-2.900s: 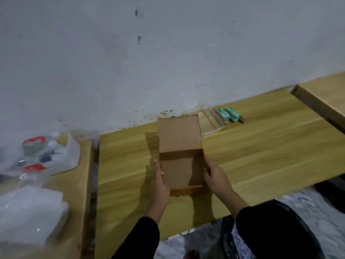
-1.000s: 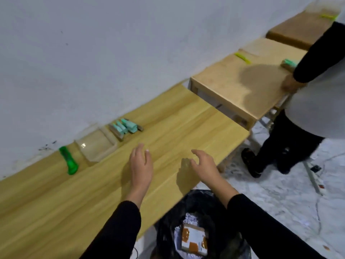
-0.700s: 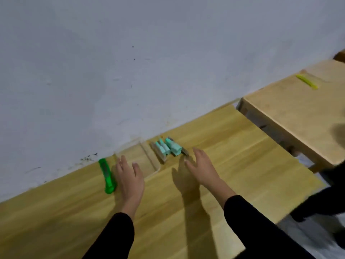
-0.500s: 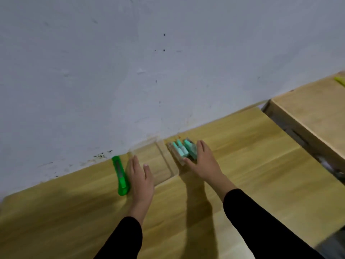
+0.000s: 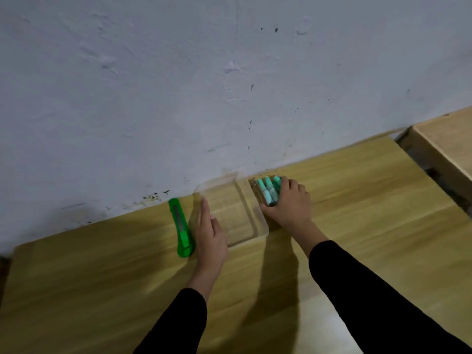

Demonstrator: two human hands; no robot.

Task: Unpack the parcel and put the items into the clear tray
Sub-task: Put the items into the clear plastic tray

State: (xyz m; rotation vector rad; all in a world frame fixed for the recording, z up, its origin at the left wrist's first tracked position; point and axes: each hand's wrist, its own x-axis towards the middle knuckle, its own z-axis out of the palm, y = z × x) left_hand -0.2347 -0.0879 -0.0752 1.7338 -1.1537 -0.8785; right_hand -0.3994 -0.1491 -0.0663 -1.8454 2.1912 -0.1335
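Note:
The clear tray (image 5: 258,226) lies on the wooden table by the wall, with nothing visible inside it. Just right of it lies a clear pack of teal and mint tubes (image 5: 267,190). My right hand (image 5: 288,203) wraps the pack's right and near sides, fingers curled onto it. My left hand (image 5: 209,231) rests flat against the tray's left edge, fingers straight. A green utility knife (image 5: 180,227) lies left of that hand. The parcel box is out of view.
The white wall rises right behind the tray. A second wooden table (image 5: 449,146) stands at the far right, across a gap from the wooden table (image 5: 370,200). My black sleeves cross the near table surface.
The cardboard box left my hands and the view swung right, then back. Both hands reached forward: the left settled on the tray's side, the right closed around the pack of tubes.

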